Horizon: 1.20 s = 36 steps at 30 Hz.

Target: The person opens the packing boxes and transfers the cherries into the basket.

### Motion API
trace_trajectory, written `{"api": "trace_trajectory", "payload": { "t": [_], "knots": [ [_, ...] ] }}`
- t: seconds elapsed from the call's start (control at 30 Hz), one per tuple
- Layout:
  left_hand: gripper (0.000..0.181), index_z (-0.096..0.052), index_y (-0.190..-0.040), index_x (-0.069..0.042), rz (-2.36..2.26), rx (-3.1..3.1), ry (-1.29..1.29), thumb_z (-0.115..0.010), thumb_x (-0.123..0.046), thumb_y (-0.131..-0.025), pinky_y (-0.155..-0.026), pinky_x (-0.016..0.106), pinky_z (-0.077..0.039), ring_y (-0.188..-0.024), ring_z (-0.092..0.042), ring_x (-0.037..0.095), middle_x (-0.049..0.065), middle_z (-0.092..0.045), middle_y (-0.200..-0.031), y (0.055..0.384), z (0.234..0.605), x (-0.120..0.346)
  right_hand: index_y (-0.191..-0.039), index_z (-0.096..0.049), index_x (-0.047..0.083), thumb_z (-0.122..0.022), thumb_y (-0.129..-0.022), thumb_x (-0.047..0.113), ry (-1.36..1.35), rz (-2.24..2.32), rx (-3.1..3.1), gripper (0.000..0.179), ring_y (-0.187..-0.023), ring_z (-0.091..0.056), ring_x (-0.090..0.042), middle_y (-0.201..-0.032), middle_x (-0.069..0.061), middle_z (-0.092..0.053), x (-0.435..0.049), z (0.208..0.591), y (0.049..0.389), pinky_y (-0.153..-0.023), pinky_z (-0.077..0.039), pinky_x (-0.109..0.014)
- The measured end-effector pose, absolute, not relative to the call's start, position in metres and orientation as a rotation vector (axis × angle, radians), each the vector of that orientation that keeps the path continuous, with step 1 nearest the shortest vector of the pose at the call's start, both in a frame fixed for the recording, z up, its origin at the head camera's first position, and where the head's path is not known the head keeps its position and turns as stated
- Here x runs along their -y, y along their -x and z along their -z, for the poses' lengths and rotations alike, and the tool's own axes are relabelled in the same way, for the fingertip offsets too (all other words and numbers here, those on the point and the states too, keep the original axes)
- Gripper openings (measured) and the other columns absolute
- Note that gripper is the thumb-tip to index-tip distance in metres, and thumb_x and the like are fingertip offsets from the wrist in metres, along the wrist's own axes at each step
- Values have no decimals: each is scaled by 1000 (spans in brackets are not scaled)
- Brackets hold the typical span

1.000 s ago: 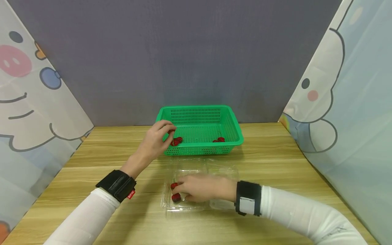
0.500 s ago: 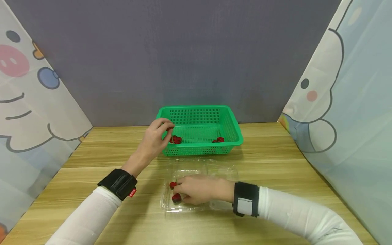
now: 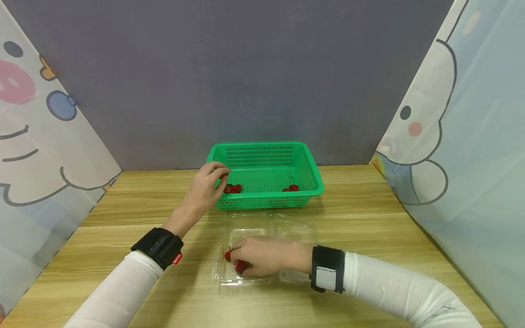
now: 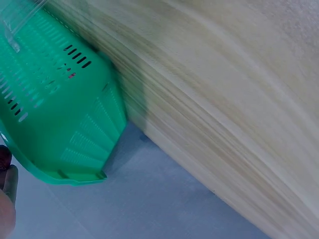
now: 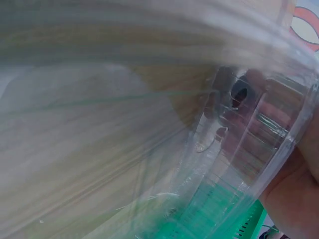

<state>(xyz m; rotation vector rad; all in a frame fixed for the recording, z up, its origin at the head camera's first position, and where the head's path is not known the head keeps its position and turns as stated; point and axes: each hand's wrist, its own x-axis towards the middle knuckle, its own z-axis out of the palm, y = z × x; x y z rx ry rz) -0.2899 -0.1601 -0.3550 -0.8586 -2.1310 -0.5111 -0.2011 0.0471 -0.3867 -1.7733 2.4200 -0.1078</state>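
Note:
My left hand is at the left end of the green plastic basket. It pinches a dark red cherry between thumb and fingers, beside the basket's rim in the left wrist view. Below it, a few cherries lie in the basket's near left corner. My right hand reaches into a clear plastic clamshell box in front of the basket. Its curled fingers and thumb hold a cherry low in the box. Another cherry sits just left of these fingertips.
More cherries lie near the basket's right front corner. The box's transparent lid is folded out to the right, partly under my right wrist. A grey wall stands behind the wooden table, with printed cloth panels on both sides.
The cherry at my right hand has shifted right, in between thumb and fingers. The other cherry in the box has slid slightly towards me. My left hand stays nearly still by the basket.

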Motion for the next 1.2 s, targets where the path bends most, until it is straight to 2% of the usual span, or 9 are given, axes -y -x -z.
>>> {"api": "trace_trajectory", "payload": {
  "t": [0.3,0.63,0.83,1.2],
  "knots": [
    [14,-70,-101,1,504,2168,841,-69,5,-87,-78,31,-47,-98,-57,29,12,-58,-107,291,358,165,-91,-67,18,-73,-88,11,1771,172,-2445,10,-74,-46,3,-90,12,-52,-49,386,200,-61,-34,-2],
    [15,-69,-99,0,513,2197,831,-70,6,-86,-85,33,-44,-102,-55,30,13,-58,-109,289,359,167,-92,-67,15,-74,-85,5,1800,230,-2429,14,-78,-47,2,-90,10,-53,-51,381,203,-68,-34,-1],
    [14,-69,-98,-1,519,2197,832,-70,6,-86,-81,31,-44,-98,-56,29,12,-58,-106,288,358,168,-90,-66,14,-73,-85,4,1866,247,-2425,13,-77,-47,1,-89,9,-53,-53,379,204,-69,-33,-1],
    [12,-69,-97,-2,504,2218,823,-68,4,-87,-77,31,-45,-92,-55,27,10,-58,-100,285,360,172,-99,-68,11,-71,-87,3,1841,280,-2435,14,-84,-51,1,-96,7,-57,-58,371,205,-74,-34,0]
  ]
}}
